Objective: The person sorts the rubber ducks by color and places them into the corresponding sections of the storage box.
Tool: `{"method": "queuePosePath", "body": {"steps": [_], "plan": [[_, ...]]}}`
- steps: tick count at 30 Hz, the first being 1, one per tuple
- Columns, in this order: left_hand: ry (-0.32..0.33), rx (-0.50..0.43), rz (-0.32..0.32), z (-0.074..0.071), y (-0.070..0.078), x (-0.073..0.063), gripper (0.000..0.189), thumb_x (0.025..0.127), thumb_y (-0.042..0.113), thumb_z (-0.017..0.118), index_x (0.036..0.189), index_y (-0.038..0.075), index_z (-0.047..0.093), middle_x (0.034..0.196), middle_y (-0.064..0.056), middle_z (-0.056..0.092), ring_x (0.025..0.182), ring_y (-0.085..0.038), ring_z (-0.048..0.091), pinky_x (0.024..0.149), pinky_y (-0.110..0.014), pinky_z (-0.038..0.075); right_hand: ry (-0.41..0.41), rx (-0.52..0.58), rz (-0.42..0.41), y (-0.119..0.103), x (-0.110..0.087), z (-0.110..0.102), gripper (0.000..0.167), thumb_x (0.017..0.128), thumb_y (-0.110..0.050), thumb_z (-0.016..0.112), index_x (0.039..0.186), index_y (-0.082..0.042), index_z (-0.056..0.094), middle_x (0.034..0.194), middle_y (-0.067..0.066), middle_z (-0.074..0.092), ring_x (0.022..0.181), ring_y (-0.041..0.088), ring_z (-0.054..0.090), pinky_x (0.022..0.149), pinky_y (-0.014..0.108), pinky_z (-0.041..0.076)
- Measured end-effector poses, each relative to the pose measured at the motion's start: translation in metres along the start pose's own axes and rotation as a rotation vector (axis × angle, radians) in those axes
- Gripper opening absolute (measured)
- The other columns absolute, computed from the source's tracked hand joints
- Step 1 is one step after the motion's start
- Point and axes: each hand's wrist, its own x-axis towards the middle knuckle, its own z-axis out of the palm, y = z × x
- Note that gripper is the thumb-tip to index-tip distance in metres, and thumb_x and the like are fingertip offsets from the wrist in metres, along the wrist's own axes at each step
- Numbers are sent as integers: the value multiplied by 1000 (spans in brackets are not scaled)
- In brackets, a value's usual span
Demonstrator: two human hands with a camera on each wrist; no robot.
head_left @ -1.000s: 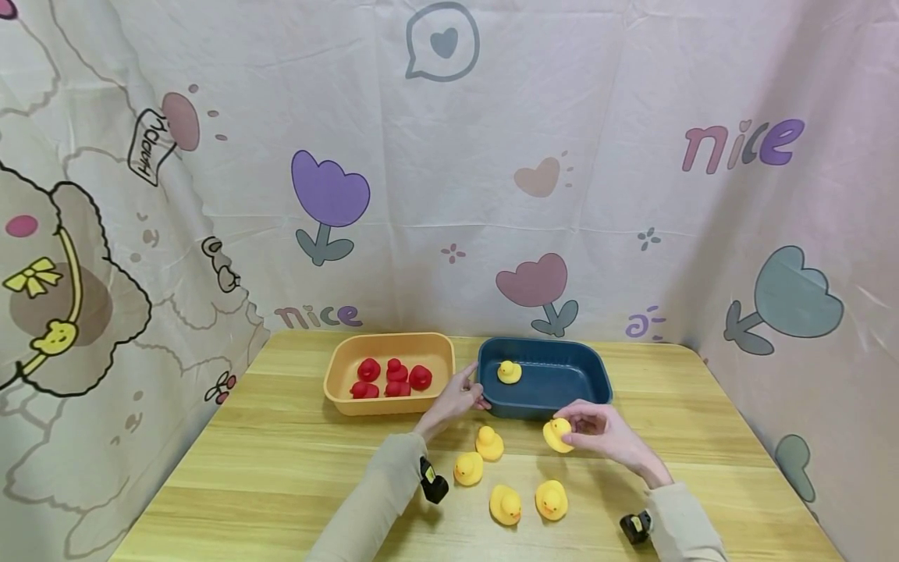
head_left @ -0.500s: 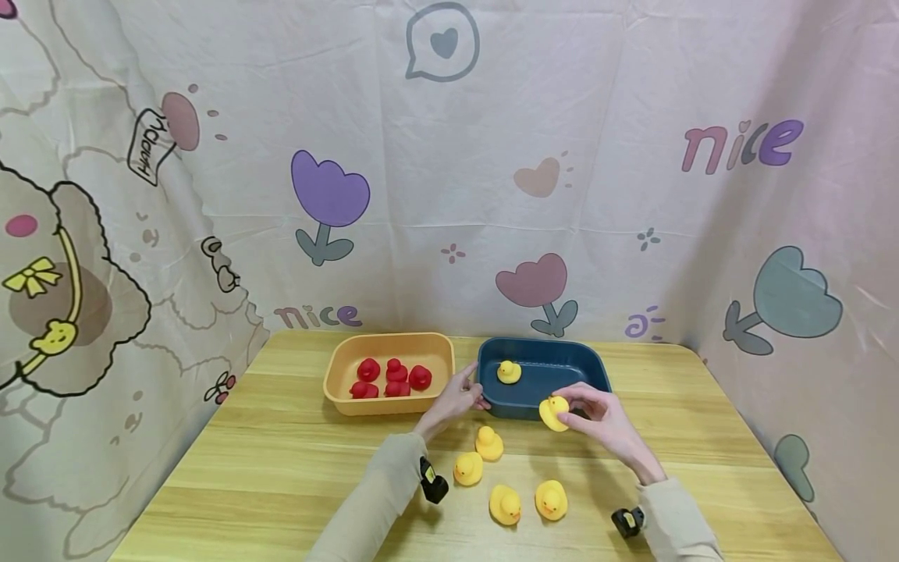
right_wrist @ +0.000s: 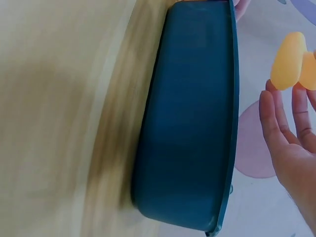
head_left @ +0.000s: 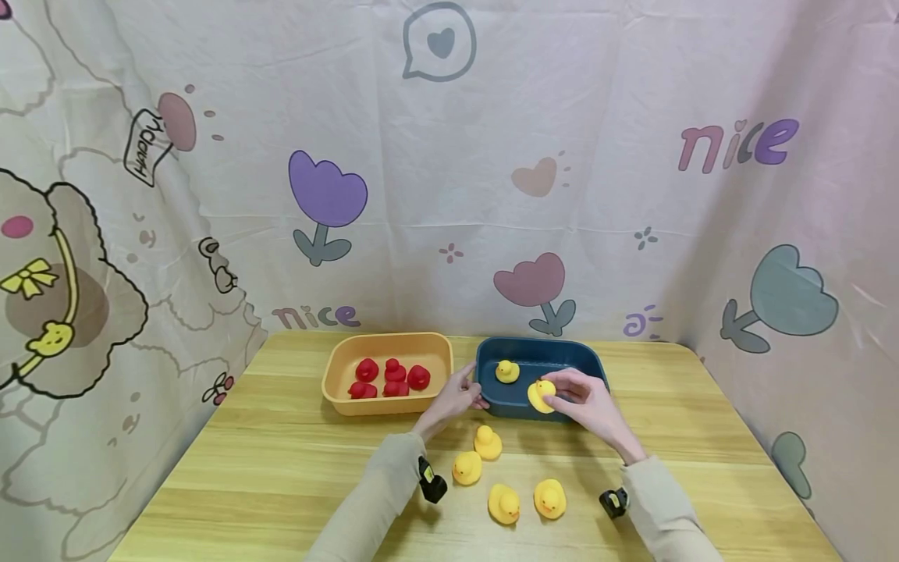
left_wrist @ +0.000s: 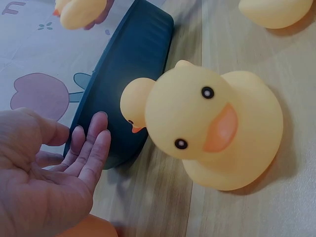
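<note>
My right hand [head_left: 586, 400] pinches a yellow rubber duck [head_left: 541, 396] between thumb and fingertips. That duck overlaps the front rim of the dark blue bin [head_left: 520, 409] in the head view; in the right wrist view, the held duck [right_wrist: 289, 61] is above rim level. Inside the bin sits another yellow duck [head_left: 507, 371]. At the bin's left end, my left hand [head_left: 453, 396] has its fingers reaching to the wall and rim, fairly straight. Several yellow ducks stand on the table before the bin, among them one [head_left: 467, 468] near my left wrist.
An orange-yellow bin [head_left: 337, 394] holding several red ducks [head_left: 418, 378] stands left of the blue one. Two more yellow ducks, one left [head_left: 504, 503] and one right [head_left: 550, 499], lie nearer the front of the wooden table [head_left: 260, 468]. A printed cloth [head_left: 435, 179] hangs behind.
My right hand has carried its duck up and leftward, from in front of the blue bin to over its front rim. The left hand stays at the bin's end.
</note>
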Motion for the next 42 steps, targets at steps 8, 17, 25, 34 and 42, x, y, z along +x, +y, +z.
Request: {"method": "queuePosePath", "body": {"steps": [8,17,25,34,42], "plan": [[-19,-21,-9,-1,3,1,61,98,-5,42,154,-14,20,93,-38,58,96,-56,67,92,-61,56,-14,-84,11,-1,17,0,27,90,-11,74,116,-3,70,118,21,67,98,4,68,81,19,60],[1,-5,-12,0,-14,11,61,99,-3,43,156,-9,21,89,-30,62,90,-49,71,85,-52,62,-17,-124,2,-7,35,2,26,89,-12,76,113,-5,72,114,16,68,100,10,65,91,18,57],[-6,5,-12,-2,-16,11,61,99,-3,44,156,-8,22,85,-19,60,86,-40,74,80,-41,64,-48,-117,10,-1,47,4,28,89,-9,75,116,-2,71,116,19,67,102,16,65,91,18,56],[-6,7,-5,-1,-16,11,61,100,-2,44,156,-9,21,87,-24,61,86,-42,74,82,-44,64,-75,-120,83,9,57,7,31,88,-11,76,117,-1,70,117,21,66,102,25,68,81,17,58],[-3,9,-6,1,-13,9,60,100,-4,42,155,-11,20,92,-34,61,90,-51,70,88,-58,59,-90,-162,129,18,66,15,32,85,-11,79,113,1,70,113,23,70,97,24,68,78,21,56]]}}
